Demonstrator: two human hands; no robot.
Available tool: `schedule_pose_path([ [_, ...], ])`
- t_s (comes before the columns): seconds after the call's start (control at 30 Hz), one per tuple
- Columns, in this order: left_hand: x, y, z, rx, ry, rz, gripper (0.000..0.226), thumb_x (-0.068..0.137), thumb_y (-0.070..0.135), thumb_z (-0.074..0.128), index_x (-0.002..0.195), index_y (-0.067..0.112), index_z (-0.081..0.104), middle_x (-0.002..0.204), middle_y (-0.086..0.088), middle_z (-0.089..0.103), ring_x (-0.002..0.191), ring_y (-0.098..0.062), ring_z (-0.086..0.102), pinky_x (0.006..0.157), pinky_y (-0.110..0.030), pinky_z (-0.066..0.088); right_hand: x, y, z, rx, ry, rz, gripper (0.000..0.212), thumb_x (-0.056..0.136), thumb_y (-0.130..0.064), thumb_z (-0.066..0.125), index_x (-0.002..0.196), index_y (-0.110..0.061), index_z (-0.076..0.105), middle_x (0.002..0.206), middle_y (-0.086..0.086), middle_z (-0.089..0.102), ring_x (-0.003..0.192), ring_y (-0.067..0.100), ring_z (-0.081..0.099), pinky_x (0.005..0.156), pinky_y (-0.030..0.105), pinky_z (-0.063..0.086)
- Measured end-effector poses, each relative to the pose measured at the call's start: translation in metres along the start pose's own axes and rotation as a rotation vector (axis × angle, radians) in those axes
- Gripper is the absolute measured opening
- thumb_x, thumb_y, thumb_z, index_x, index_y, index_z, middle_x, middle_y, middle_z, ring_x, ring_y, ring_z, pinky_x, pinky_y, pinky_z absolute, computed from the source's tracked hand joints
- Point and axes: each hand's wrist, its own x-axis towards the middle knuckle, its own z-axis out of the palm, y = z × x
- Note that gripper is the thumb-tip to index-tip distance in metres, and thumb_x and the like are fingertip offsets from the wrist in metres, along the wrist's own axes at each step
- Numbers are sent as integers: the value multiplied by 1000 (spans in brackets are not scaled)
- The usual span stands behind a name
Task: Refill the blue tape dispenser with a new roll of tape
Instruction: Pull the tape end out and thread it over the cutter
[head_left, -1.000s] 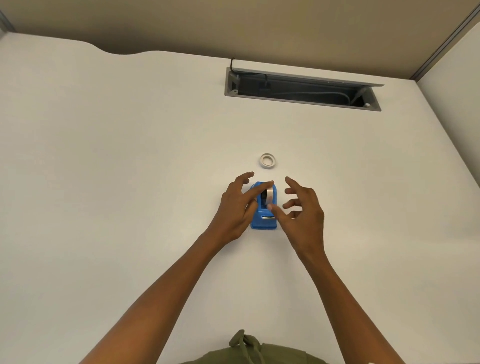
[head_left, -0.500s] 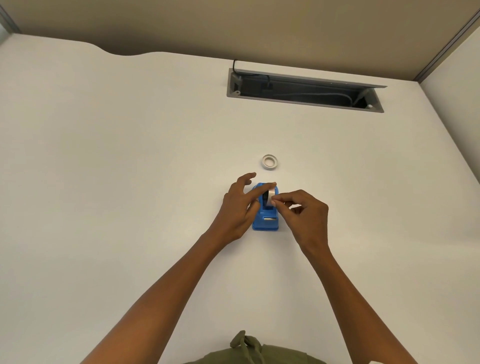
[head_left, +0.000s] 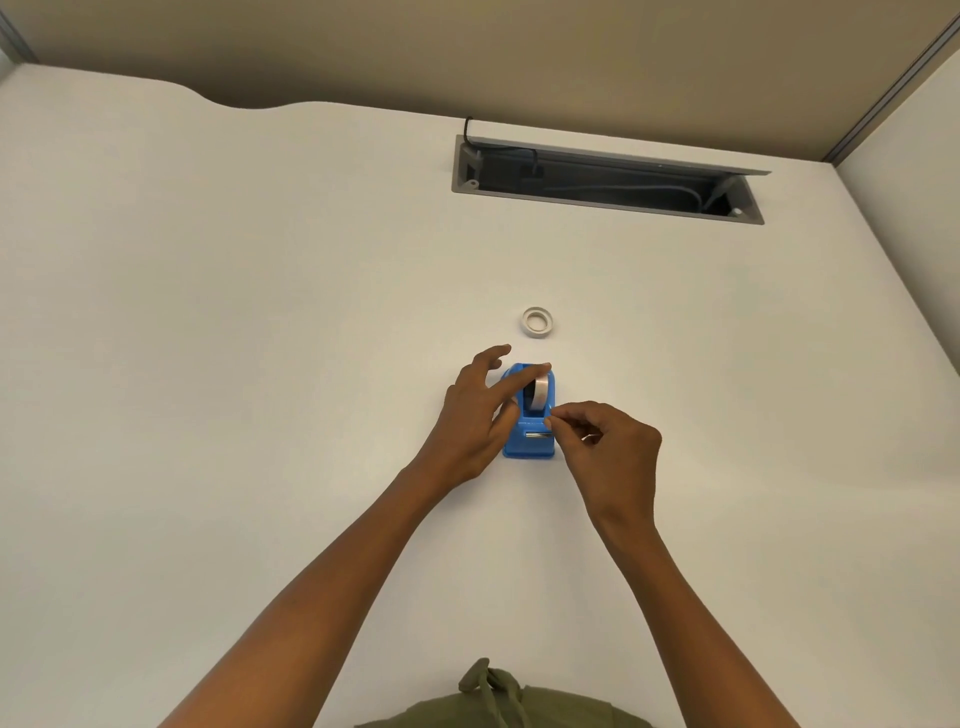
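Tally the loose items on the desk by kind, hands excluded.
Blue tape dispenser: 1
Tape roll seated in the dispenser: 1
White ring lying flat beyond the dispenser: 1
Total: 3

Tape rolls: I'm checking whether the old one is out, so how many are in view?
2. One tape roll sits in the blue dispenser; one ring lies flat on the table beyond it.

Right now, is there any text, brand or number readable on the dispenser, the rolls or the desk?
None. The dispenser, the roll in it, the spare ring and the desk show no legible print; any small marking is too fine to read.
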Motion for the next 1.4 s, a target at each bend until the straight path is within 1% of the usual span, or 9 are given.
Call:
schedule_pose_path([
  [0.17, 0, 0, 0, 0, -6, -9, 44, 88, 22, 36, 127, 42, 43, 149, -3, 28, 130, -16, 34, 104, -31, 27, -2, -3, -1, -3, 14, 62, 9, 77, -14, 73, 85, -9, 74, 79, 3, 73, 66, 4, 61, 66, 0, 43],
  [0.33, 0, 1, 0, -3, -2, -5, 43, 90, 18, 39, 128, 40, 44, 149, -4, 28, 131, -18, 34, 106, -34, 28, -4, -3, -1, 9, 25, 105, 16, 80, -9, 70, 95, -7, 73, 91, 6, 73, 76, 10, 64, 72, -2, 42],
  [0.5, -2, 4, -1, -11, -19, -24, 43, 87, 27, 38, 128, 37, 46, 150, -4, 27, 132, -19, 33, 107, -36, 28, -7, -5, -1, 26, 71, 104, 11, 80, -6, 67, 90, -9, 72, 86, 4, 72, 70, 3, 61, 66, -1, 43],
  [0.67, -4, 6, -1, -12, -25, -25, 44, 86, 29, 37, 129, 37, 46, 150, -4, 27, 132, -18, 32, 107, -33, 26, -7, -6, 0, 44, 97, 85, 11, 78, -3, 69, 86, -10, 70, 88, 7, 68, 69, 5, 59, 60, 3, 44],
  [0.8, -4, 5, -2, -6, -29, -30, 44, 86, 29, 38, 129, 34, 46, 150, -4, 27, 133, -19, 32, 108, -35, 26, -8, -6, 0, 78, 104, 74, 14, 78, -4, 67, 89, -12, 69, 81, 4, 68, 67, 7, 59, 59, 5, 44],
  [0.93, -5, 4, 0, -3, -33, -32, 43, 87, 28, 40, 129, 36, 46, 150, -4, 27, 133, -20, 32, 108, -37, 27, -10, -3, 1, 62, 135, 52, 20, 77, -8, 69, 93, -18, 64, 77, -4, 67, 66, 12, 57, 58, 11, 42],
  [1.1, -10, 1, 2, 6, -39, -21, 44, 88, 29, 40, 129, 42, 41, 151, -2, 26, 133, -18, 31, 107, -34, 25, -18, -2, 5, 62, 168, 52, 27, 73, -8, 73, 84, -23, 54, 78, -2, 68, 68, 16, 53, 62, 18, 41],
  [1.3, -14, 0, 4, 40, -38, 0, 44, 89, 28, 40, 131, 42, 39, 151, 0, 27, 134, -18, 29, 108, -35, 24, -22, 1, 11, 44, 185, 59, 48, 70, -9, 76, 74, -37, 38, 76, 3, 66, 63, 14, 50, 58, 16, 38],
  [1.4, -16, 0, 5, 45, -30, 3, 44, 89, 28, 41, 131, 43, 39, 150, 0, 28, 134, -18, 30, 108, -33, 23, -22, 1, 12, 30, 188, 56, 48, 69, -9, 77, 74, -35, 37, 75, 5, 65, 62, 16, 51, 55, 13, 37],
])
